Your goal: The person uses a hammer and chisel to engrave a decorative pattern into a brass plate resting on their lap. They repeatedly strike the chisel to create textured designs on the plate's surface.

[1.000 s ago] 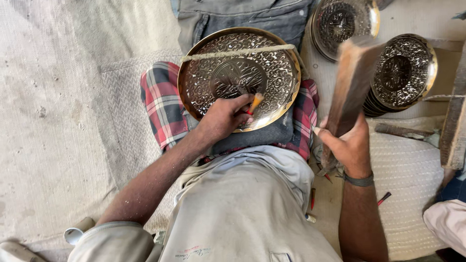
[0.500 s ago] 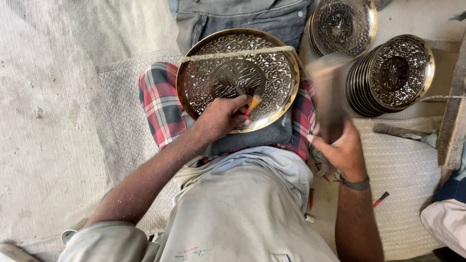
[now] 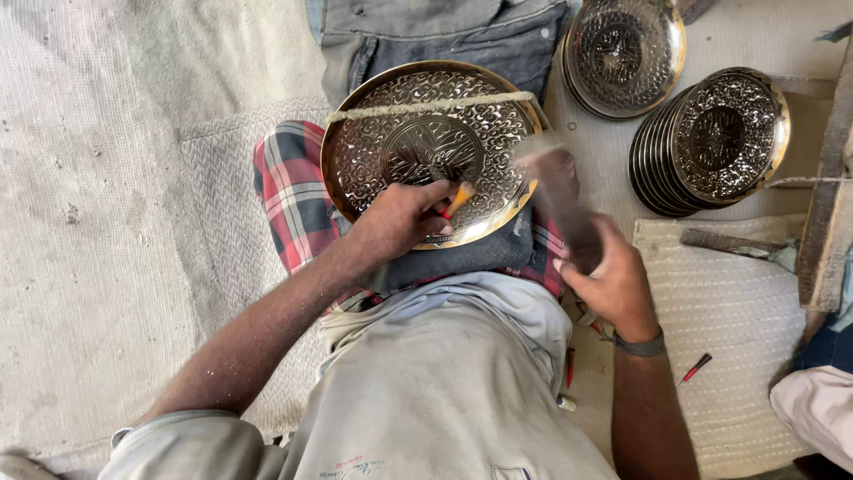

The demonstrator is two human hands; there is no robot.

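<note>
- Engraved brass plate (image 3: 433, 147) rests tilted on the lap, over a dark cloth pad (image 3: 462, 258); a cord (image 3: 426, 107) crosses its upper rim, seemingly to steady it.
- Left hand (image 3: 397, 222) pinches a small chisel (image 3: 458, 197), tip on the pattern.
- Right hand (image 3: 613, 284), fingers wrapped shut, grips a blurred wooden mallet (image 3: 560, 200) beside the rim.
- Stacked finished plates (image 3: 711, 142) stand to the right.

Stack of engraved metal plates (image 3: 711, 142) leaning at upper right, single engraved plate (image 3: 624, 53) just beside it at top. Folded denim cloth (image 3: 444, 36) at top centre. Plaid cloth (image 3: 289, 191) over the lap, dark pad (image 3: 480, 258) above it. Woven mat (image 3: 737, 320) on the right with a small red-handled tool (image 3: 695, 368) and a dark metal tool (image 3: 724, 243) at its top edge. Wooden plank (image 3: 826, 196) at right edge. Pale floor (image 3: 80, 222) on the left.
</note>
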